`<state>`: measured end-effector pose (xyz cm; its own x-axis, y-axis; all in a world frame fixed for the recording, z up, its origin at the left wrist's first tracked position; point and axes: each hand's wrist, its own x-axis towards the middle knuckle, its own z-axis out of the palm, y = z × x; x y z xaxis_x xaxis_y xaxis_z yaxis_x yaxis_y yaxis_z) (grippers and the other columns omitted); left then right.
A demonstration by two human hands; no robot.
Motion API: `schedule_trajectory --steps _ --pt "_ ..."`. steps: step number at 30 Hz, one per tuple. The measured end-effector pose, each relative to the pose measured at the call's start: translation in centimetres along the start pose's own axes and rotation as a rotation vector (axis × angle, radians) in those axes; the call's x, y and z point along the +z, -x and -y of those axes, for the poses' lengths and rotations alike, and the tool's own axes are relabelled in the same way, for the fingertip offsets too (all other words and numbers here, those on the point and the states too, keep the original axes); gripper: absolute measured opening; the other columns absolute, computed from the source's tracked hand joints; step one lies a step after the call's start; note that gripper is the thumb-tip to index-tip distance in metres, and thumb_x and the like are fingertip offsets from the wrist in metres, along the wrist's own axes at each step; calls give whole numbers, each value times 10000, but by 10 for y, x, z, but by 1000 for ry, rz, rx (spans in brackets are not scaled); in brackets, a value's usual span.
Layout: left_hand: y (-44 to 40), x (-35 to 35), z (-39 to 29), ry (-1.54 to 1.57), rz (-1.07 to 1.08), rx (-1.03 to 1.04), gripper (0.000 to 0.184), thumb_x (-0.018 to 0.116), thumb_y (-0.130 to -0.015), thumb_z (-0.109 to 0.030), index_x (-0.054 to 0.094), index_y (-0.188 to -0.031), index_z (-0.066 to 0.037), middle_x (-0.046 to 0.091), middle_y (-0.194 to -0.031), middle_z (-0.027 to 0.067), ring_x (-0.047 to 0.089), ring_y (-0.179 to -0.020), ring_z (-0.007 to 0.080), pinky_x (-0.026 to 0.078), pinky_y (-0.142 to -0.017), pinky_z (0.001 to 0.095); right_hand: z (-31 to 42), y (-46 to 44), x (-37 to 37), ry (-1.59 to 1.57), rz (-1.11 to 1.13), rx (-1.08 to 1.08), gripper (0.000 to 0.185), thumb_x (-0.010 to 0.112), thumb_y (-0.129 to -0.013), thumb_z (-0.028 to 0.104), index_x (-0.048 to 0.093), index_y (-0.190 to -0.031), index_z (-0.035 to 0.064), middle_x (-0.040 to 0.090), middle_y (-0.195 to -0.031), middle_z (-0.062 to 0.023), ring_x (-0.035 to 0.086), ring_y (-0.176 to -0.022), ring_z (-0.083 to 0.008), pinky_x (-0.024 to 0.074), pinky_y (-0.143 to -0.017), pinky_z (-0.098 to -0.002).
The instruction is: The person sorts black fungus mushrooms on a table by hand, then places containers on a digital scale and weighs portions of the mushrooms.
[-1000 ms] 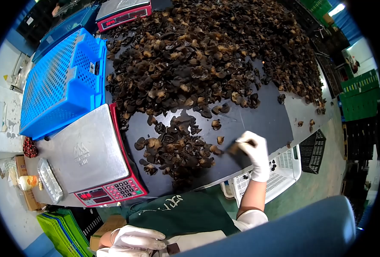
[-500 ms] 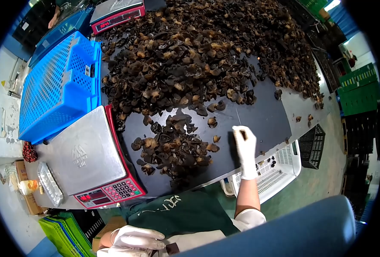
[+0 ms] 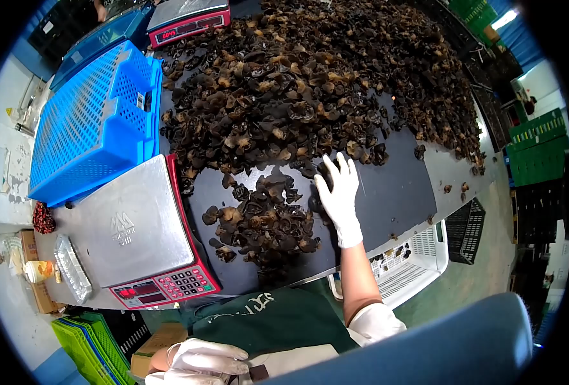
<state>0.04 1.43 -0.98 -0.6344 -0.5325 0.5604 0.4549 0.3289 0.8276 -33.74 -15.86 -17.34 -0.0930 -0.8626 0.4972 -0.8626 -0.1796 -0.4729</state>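
My right hand [image 3: 340, 199], in a white glove, is open over the dark mat [image 3: 393, 186], its fingers spread toward the edge of the large heap of wood ear mushrooms [image 3: 265, 96]. A smaller pile of wood ear mushrooms [image 3: 268, 221] lies to its left, and a few dark pieces show by the thumb. My left hand [image 3: 201, 360], also gloved, rests low before my dark green apron [image 3: 265, 321]. Its fingers stretch loosely to the right, and I see nothing held in it.
A red-edged scale [image 3: 137, 224] stands at the left, beside a blue crate [image 3: 92, 128]. Another scale [image 3: 188, 25] is at the back. A white basket [image 3: 419, 263] sits below the table edge at right. A clear plastic tray [image 3: 73, 269] lies at far left.
My right hand has moved forward and left toward the heap, and its fingers have spread from a closed shape. The small loose pieces right of the small pile are no longer visible there. My left hand stays put.
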Motion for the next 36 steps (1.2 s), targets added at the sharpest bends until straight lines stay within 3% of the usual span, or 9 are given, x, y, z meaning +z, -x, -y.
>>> schedule_trajectory --steps 2,5,9,14,17,18,27,34,36 --pt "-2 0 -2 -7 -9 -6 172 533 -920 0 547 -1067 88 599 -1062 393 627 -969 537 574 -788 514 -3 -5 11 77 119 -24 398 687 -808 203 636 -1189 100 505 -1327 -180 404 -1265 -401 315 -1072 -491" --pt "-4 0 -5 -18 -37 -18 183 538 -917 4 546 -1080 87 599 -1063 392 628 -968 535 575 -788 511 23 4 -3 -322 414 -149 264 709 -770 219 695 -1008 103 583 -1197 -136 479 -1171 -345 365 -1001 -483" --pt "-10 -2 -9 -19 -93 -40 199 545 -912 9 544 -1097 85 600 -1064 391 629 -968 533 576 -787 508 71 28 -38 -364 483 -459 226 748 -739 196 703 -950 129 618 -1142 -57 534 -1110 -295 400 -965 -429" --pt "-9 1 -8 -50 -119 -15 296 580 -888 30 529 -1178 66 603 -1078 380 635 -970 522 584 -778 491 62 1 -39 -485 368 -204 71 691 -791 113 684 -846 69 690 -888 -85 642 -826 -276 493 -791 -393" --pt "-6 0 -7 -42 -102 1 293 581 -888 28 530 -1174 67 603 -1076 381 635 -969 524 584 -778 494 23 -10 -7 -290 138 88 102 639 -847 130 692 -904 65 676 -878 -100 643 -850 -287 504 -788 -373" --pt "-6 1 -6 -39 -96 7 292 581 -888 28 531 -1173 67 603 -1076 381 634 -969 524 583 -778 495 7 -11 1 -204 222 176 119 622 -858 134 691 -932 70 680 -901 -95 643 -872 -280 506 -804 -359" --pt "-2 2 0 -23 -94 36 281 583 -889 24 533 -1162 70 602 -1071 384 633 -965 529 581 -778 506 2 -24 28 -46 344 -70 191 679 -821 209 705 -976 99 628 -860 -70 637 -831 -263 511 -736 -358" --pt "-3 2 -1 -21 -90 48 273 584 -890 21 535 -1153 72 602 -1067 386 631 -962 534 579 -777 514 -11 -29 31 -43 449 -41 130 663 -848 205 648 -888 82 616 -852 -101 628 -830 -294 503 -729 -375" --pt "-3 2 -1 -28 -92 49 271 584 -890 20 536 -1151 72 602 -1066 387 631 -961 535 578 -777 516 -16 -34 21 -253 466 53 134 632 -869 193 625 -889 61 622 -865 -122 618 -840 -324 496 -743 -390"
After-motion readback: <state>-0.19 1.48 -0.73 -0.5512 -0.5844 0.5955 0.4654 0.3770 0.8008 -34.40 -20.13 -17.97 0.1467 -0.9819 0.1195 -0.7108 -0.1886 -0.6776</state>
